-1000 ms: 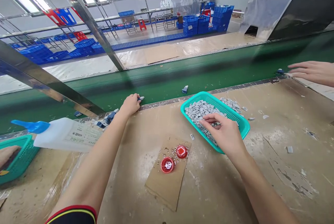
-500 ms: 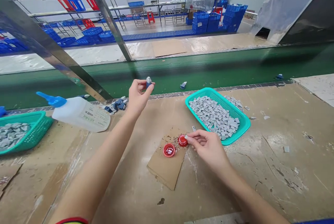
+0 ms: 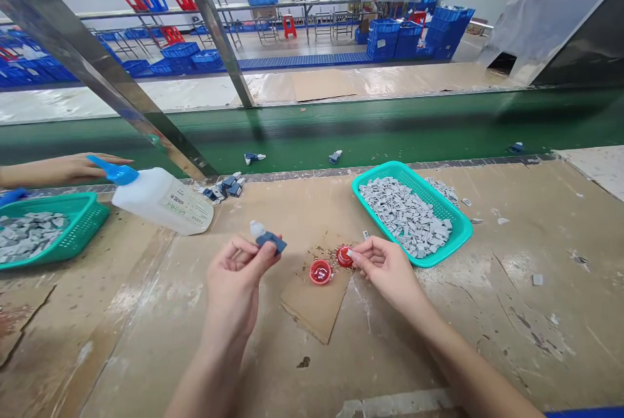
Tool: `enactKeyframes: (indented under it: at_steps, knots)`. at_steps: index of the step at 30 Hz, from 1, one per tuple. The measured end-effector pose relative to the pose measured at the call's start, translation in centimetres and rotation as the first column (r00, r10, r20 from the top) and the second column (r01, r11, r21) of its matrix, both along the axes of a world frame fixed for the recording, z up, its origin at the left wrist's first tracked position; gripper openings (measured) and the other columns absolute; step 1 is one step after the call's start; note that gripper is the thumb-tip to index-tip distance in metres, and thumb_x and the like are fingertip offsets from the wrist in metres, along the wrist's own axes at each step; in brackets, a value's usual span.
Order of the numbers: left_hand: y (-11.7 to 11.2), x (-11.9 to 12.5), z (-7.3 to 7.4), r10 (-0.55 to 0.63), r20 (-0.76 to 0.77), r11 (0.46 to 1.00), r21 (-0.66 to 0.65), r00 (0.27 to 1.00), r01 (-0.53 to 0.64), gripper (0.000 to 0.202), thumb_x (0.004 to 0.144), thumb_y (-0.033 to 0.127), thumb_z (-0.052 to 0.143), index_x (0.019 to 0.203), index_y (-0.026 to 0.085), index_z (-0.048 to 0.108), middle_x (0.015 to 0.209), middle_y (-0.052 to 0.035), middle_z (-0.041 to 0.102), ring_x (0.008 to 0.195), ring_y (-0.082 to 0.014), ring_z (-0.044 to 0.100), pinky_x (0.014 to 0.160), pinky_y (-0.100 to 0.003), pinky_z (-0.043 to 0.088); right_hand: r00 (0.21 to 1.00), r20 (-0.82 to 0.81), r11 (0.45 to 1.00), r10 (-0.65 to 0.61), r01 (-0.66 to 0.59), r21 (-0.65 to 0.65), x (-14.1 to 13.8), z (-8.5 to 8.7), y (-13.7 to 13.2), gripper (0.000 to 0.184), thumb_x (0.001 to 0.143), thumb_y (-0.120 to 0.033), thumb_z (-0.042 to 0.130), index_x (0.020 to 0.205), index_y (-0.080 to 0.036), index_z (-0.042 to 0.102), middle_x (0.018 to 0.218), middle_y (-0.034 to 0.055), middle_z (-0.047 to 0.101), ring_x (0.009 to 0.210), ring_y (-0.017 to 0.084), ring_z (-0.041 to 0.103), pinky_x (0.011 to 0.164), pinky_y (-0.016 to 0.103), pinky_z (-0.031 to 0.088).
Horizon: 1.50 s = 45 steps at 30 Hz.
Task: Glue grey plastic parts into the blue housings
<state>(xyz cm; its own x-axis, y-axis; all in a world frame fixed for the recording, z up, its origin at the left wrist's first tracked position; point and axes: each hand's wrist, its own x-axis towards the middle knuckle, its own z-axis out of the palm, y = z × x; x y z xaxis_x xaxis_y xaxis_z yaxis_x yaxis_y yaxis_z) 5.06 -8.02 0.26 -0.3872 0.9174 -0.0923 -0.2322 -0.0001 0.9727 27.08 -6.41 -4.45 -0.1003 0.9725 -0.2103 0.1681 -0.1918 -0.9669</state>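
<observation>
My left hand point(image 3: 234, 278) pinches a small blue and white part point(image 3: 267, 236) above the bench. My right hand point(image 3: 384, 266) pinches a tiny grey piece point(image 3: 351, 254) and holds it against the right one of two red caps point(image 3: 344, 255). The other red cap point(image 3: 320, 271) lies just left of it. Both caps sit on a scrap of cardboard point(image 3: 316, 304). A teal basket point(image 3: 461, 231) full of small grey pieces stands just right of my right hand.
A white glue bottle point(image 3: 160, 198) with a blue nozzle lies at the left. Several blue parts point(image 3: 225, 186) lie by the green conveyor belt point(image 3: 341, 132). Another person's hand point(image 3: 82, 168) reaches in at far left, above a second teal basket point(image 3: 90, 223).
My left hand has come down and towards me with the blue and white part. My right hand stays at the red cap. A person's hand has appeared at the far left.
</observation>
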Motion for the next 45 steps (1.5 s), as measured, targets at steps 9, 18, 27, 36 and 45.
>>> enactKeyframes:
  at_steps: [9, 18, 27, 36, 45]
  knots:
    - [-3.5, 4.8, -1.5, -0.003, 0.086, 0.999, -0.054, 0.996, 0.007, 0.04, 0.06, 0.018, 0.082, 0.088, 0.023, 0.053, 0.094, -0.0062, 0.075, 0.085, -0.0239, 0.072, 0.077, -0.033, 0.06, 0.933, -0.354, 0.992, 0.069, -0.103, -0.079, 0.7, 3.4, -1.0, 0.024, 0.077, -0.038, 0.072, 0.078, -0.017, 0.062, 0.067, 0.0003, 0.065, 0.054, 0.008, 0.052, 0.048, 0.018, 0.04]
    - [-3.4, 7.2, -0.9, -0.051, 0.053, 0.998, -0.04, 0.997, 0.053, 0.036, 0.058, 0.015, 0.083, 0.085, 0.021, 0.061, 0.089, -0.0064, 0.076, 0.088, -0.0262, 0.071, 0.077, -0.033, 0.062, 0.873, -0.449, 0.97, 0.192, -0.238, -0.05, 0.2, 4.5, -1.7, 0.022, 0.078, -0.035, 0.072, 0.075, -0.017, 0.061, 0.066, -0.0004, 0.064, 0.054, 0.007, 0.053, 0.05, 0.018, 0.042]
    - [-4.2, 8.1, -1.0, -0.028, -0.079, 0.999, -0.018, 0.996, 0.027, 0.024, 0.058, 0.014, 0.082, 0.077, 0.024, 0.071, 0.084, -0.0027, 0.076, 0.08, -0.0264, 0.072, 0.07, -0.032, 0.064, 0.87, -0.434, 0.919, 0.236, -0.345, -0.193, 0.5, 3.5, -1.4, 0.041, 0.072, -0.046, 0.074, 0.083, -0.021, 0.044, 0.061, -0.0039, 0.062, 0.049, 0.009, 0.053, 0.043, 0.017, 0.036]
    - [-2.3, 5.9, -0.3, -0.342, -0.138, 0.939, -0.083, 0.929, 0.333, 0.036, 0.058, 0.018, 0.083, 0.093, 0.021, 0.074, 0.096, -0.0064, 0.074, 0.085, -0.0289, 0.071, 0.08, -0.039, 0.062, 0.894, -0.365, 0.936, 0.261, -0.327, -0.131, 0.8, 4.5, -0.9, 0.038, 0.075, -0.048, 0.069, 0.086, -0.023, 0.043, 0.058, -0.0058, 0.058, 0.051, 0.012, 0.055, 0.039, 0.017, 0.033]
    - [10.0, 1.0, -0.5, -0.155, -0.86, 0.928, 0.042, 0.487, 0.37, 0.041, 0.089, 0.031, 0.049, 0.128, 0.017, 0.051, 0.114, -0.0108, 0.066, 0.102, -0.0236, 0.064, 0.094, -0.039, 0.05, 0.647, 0.712, 0.935, -0.275, 0.009, 0.353, 8.2, 2.6, 4.5, 0.019, 0.084, -0.033, 0.06, 0.097, -0.024, 0.071, 0.089, 0.0065, 0.068, 0.081, 0.024, 0.061, 0.068, 0.034, 0.044]
